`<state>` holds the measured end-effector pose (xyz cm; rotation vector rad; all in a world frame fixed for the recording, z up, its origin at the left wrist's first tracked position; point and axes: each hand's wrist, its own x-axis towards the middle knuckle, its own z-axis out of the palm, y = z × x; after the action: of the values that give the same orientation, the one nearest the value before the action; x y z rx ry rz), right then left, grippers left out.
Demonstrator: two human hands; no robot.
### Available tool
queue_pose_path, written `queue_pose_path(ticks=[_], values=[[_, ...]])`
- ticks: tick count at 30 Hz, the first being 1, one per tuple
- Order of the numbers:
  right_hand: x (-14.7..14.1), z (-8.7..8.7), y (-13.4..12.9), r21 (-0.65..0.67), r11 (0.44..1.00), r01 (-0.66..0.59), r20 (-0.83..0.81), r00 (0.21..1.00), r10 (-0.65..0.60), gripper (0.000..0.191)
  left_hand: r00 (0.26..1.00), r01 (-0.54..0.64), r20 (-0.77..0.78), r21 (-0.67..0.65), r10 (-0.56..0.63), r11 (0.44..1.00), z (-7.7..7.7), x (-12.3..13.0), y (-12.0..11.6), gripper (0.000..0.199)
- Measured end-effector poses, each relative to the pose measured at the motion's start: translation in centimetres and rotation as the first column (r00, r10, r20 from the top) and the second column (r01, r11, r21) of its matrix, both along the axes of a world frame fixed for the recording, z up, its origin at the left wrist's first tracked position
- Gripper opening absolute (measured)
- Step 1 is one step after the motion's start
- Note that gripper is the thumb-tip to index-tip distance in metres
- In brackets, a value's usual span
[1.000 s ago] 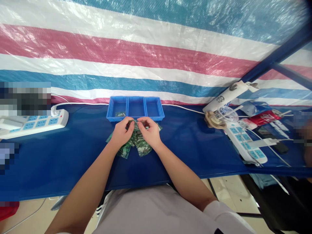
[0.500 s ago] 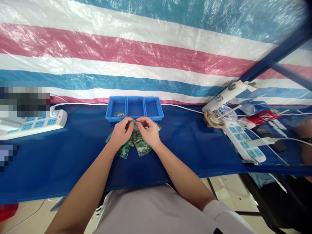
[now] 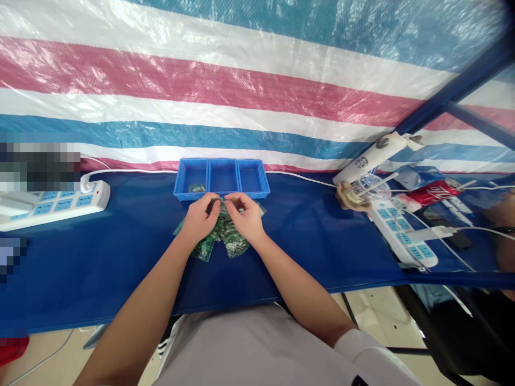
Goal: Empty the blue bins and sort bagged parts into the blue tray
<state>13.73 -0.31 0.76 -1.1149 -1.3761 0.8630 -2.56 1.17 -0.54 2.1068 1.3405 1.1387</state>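
Several clear plastic bags (image 3: 235, 244) with small green and silvery pieces lie on the blue table in front of a blue tray (image 3: 223, 176) of three compartments. The tray's left compartment holds a small clear bag (image 3: 197, 188); the other two look bare. Above the pile, my left hand (image 3: 201, 215) and my right hand (image 3: 246, 217) are close together, each pinching the edge of a clear bag between thumb and fingers. My fingers partly hide that bag and what it contains.
A white power strip (image 3: 60, 203) lies at the left. At the right are a white roll (image 3: 370, 159), a clear plastic cup (image 3: 374, 186), a red can (image 3: 436, 192) and another power strip (image 3: 404, 233) with cables. Part of another person's arm (image 3: 507, 230) shows at the right edge.
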Motion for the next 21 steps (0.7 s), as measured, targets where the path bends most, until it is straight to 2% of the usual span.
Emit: queue_pose_path(ticks=[21], values=[[0.08,0.08,-0.01,-0.007,1.000,-0.021,-0.021,1.000,0.021,0.017,1.000,0.005,0.009,-0.007,-0.005,1.000,-0.10,0.00,-0.07,0.020]])
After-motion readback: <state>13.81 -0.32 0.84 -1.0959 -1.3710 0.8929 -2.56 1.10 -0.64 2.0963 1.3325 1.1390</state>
